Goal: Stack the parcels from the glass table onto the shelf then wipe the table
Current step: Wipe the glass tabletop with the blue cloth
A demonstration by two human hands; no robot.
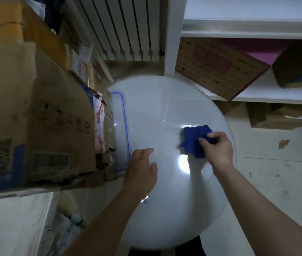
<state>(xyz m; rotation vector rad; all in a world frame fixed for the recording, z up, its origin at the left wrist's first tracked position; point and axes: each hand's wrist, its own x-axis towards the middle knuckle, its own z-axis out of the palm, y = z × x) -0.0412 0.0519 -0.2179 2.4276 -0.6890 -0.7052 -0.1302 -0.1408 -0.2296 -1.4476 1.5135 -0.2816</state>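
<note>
From the head view, the right hand (218,146) pinches a blue cloth (192,143) on the round glass table (155,111) near its 3 o'clock rim; the left hand (142,167), fingers relaxed, lies toward 9 o'clock, where cardboard boxes (35,117) crowd the edge; parcels (218,67) sit on the shelf (257,96) at 1 o'clock.

The glass table (155,111) offers bare passage across its middle, with cardboard boxes (35,117) walling its left edge and the shelf (257,97) far right.
</note>
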